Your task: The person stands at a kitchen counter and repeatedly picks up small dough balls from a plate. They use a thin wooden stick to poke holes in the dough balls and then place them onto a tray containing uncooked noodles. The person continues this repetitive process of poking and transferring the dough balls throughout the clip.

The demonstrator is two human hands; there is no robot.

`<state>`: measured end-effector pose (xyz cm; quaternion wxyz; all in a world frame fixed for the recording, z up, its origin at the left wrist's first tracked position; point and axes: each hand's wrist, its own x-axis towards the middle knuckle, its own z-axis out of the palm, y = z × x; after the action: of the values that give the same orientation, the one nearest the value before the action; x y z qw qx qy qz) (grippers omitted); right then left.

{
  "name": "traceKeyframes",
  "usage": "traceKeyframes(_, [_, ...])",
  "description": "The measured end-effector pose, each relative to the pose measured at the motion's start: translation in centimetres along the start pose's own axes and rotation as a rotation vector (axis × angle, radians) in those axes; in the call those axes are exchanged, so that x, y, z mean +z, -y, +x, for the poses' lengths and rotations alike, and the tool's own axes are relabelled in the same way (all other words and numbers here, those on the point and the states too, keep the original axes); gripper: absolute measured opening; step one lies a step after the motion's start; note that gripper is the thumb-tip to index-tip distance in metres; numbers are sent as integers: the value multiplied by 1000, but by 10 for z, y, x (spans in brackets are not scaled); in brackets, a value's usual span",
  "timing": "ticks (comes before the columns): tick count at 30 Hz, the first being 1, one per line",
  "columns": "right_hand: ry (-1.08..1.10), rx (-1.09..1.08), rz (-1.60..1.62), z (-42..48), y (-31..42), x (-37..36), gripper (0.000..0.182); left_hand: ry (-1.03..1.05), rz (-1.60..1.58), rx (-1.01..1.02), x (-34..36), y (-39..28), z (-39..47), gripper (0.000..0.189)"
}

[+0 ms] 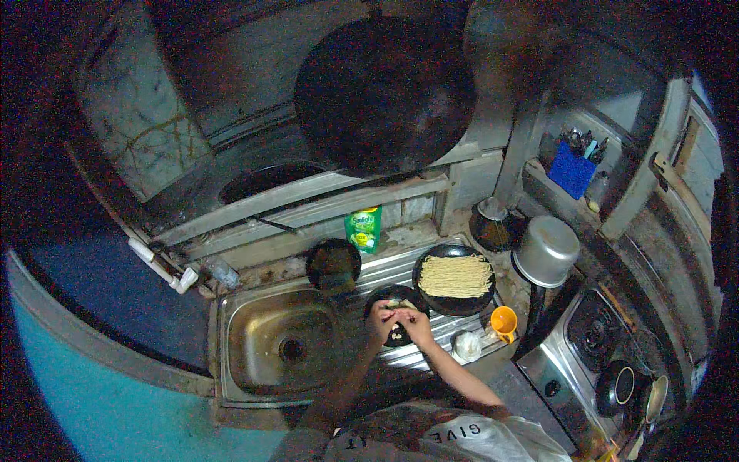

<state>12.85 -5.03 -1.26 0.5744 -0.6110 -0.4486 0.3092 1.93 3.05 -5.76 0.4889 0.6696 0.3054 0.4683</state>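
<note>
Over a small dark bowl (411, 336) on the sink's ribbed drainboard, my left hand (382, 319) and my right hand (414, 324) meet at the fingertips. Between them they pinch a small pale piece (399, 304), too small to name surely. A few whitish pieces (396, 334) that look like garlic cloves lie in the bowl below. Just beyond and to the right, a round black pan (426, 289) carries a layer of pale noodle strips (456, 276). An orange mug (504, 323) and a whitish bundle (466, 345) are right of my right hand.
A steel sink basin (271, 358) lies left, with a dark round pan (333, 265) at its back corner. Behind stands a green detergent pouch (364, 230). An upturned metal pot (547, 248) and a gas stove (577, 369) are right. A large wok (384, 95) hangs ahead.
</note>
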Motion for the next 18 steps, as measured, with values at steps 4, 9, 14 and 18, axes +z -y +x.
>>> traceKeyframes(4, [-77,36,97,3,0,-3,9,-18,171,183,7,-14,-1,25])
traceKeyframes(9, [-242,-121,-16,0,12,-2,14,21,4,31,11,-15,-5,15])
traceKeyframes(14, [-262,-165,-151,1,23,-2,15,100,81,-4,4,-11,-3,18])
traceKeyframes(18, [-224,-182,-145,-3,27,0,12,57,156,8,2,-11,-8,18])
